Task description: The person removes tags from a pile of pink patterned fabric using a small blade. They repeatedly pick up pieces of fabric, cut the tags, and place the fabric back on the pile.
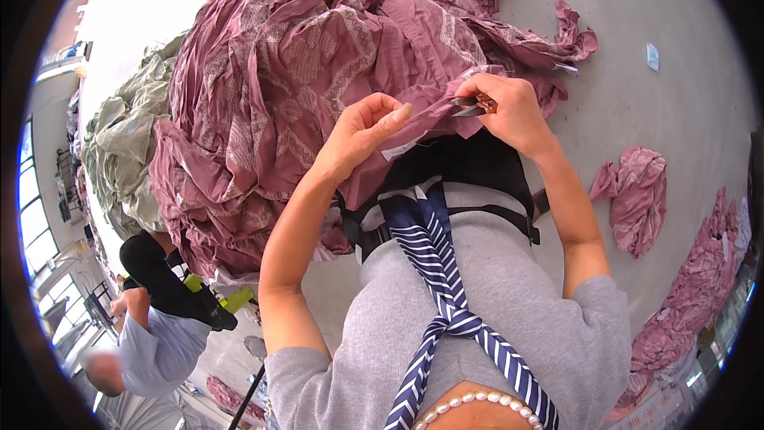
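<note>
A large heap of dusty-pink patterned fabric (310,56) rises in front of me, and one end of it trails over my lap. My right hand (509,107) is closed around a small pair of scissors (468,108), whose dark blades point left over the cloth. To its left, my left hand (364,131) is closed with thumb and forefinger together at the cloth; what lies between them is too small to make out. A white strip (403,148) shows at the fabric's edge below the hands, with a fine loose thread near it.
Pale green fabric (127,139) is piled at the left. A person (163,342) in a light top sits at the lower left. On the grey floor (613,0) at right lie a pink cloth bundle (639,203) and a small light-blue piece (652,56). More pink fabric (684,310) lies further right.
</note>
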Demonstrator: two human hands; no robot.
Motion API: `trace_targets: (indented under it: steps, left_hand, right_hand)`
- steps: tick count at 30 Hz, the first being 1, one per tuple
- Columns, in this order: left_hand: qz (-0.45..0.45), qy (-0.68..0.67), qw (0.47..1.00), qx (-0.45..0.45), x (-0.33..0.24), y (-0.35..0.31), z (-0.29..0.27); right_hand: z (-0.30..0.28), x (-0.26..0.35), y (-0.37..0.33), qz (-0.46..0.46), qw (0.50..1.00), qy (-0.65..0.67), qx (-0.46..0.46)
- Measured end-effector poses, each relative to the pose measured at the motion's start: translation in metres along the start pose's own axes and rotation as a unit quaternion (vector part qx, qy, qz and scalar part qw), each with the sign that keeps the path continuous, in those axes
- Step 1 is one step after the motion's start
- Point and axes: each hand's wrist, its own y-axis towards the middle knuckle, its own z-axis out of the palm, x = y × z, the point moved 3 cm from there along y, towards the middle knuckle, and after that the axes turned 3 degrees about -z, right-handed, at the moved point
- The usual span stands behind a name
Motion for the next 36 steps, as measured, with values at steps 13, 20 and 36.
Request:
trace_targets:
  steps: [13, 20, 36]
  left_hand:
    - [-0.081, -0.217, 0.971, 0.061, -0.002, -0.003, 0.006]
    - [-0.063, -0.254, 0.965, 0.011, -0.001, -0.003, 0.012]
    - [-0.06, -0.262, 0.963, 0.036, -0.005, -0.003, 0.017]
  right_hand:
    - [-0.02, 0.049, 0.011, -0.126, 0.979, -0.095, -0.131]
    - [0.003, 0.057, -0.026, -0.006, 0.997, -0.041, -0.062]
    - [0.018, 0.037, -0.017, 0.015, 0.993, 0.027, -0.111]
